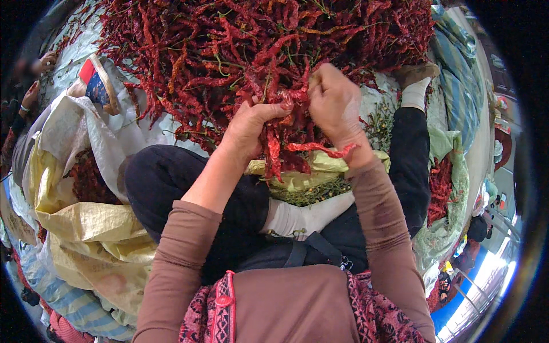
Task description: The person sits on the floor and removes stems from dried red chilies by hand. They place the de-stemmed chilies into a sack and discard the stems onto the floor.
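A large heap of wrinkled dried red chillies lies in front of me, with thin stems sticking out. My left hand is closed around a bunch of dried chillies, thumb pressed across the top and the lower pods hanging beneath. Right beside it, my right hand is closed with the fingers curled in at the edge of the bunch. What its fingertips pinch is hidden. One long chilli reaches sideways from the bunch toward my right wrist.
Greenish stems lie on a yellow sack piece between my legs. A yellow-white sack holding dark red chillies stands at left. To the right are a pale green sack of chillies and a striped sheet. Another person's hand shows far left.
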The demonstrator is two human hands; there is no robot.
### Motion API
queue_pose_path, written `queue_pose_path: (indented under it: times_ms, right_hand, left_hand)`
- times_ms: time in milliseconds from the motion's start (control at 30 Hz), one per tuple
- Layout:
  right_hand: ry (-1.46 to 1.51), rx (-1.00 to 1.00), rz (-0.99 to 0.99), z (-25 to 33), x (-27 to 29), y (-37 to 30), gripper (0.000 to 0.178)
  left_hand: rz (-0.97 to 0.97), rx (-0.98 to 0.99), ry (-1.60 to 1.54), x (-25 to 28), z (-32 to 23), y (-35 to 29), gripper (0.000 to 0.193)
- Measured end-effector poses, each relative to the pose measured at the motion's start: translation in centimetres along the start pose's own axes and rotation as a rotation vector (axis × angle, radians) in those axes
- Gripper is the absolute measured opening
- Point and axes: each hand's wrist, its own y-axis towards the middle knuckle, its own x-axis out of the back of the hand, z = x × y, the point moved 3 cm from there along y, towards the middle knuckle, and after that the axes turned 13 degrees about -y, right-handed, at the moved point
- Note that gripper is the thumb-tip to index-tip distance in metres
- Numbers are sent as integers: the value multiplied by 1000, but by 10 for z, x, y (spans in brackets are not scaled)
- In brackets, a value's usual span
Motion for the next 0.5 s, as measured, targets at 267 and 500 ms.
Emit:
queue_pose_path:
  times_ms: [267, 500]
  right_hand:
    - [778, -129, 577, 14, 16, -34, 28]
    - [892, -31, 341, 34, 18, -37, 13]
  left_hand:
    - [-183, -89, -204, 17, 3, 9, 14]
    - [-205, -22, -220, 12, -2, 10, 14]
